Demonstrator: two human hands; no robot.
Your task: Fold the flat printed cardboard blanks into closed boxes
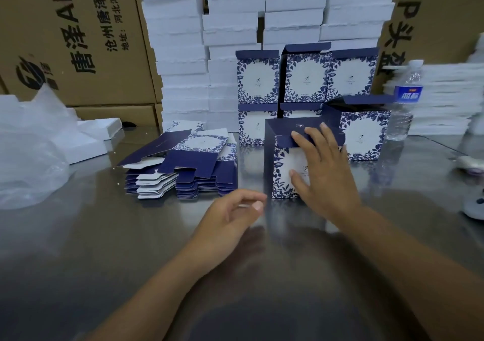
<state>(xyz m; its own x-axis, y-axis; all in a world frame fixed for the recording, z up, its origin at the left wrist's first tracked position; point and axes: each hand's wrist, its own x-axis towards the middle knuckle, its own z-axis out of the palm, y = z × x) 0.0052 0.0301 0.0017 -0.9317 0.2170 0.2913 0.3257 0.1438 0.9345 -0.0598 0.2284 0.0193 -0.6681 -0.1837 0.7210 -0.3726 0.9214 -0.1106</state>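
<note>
Finished boxes (306, 79): stacked, centre back.
Blank stack (183, 168): flat, left of centre.
Box (281, 173): upright, frame centre, lid flap down.
Right hand (324, 173): fingers straight, pressing box front.
Left hand (230, 215): loosely curled, empty, lower left of box.
</note>
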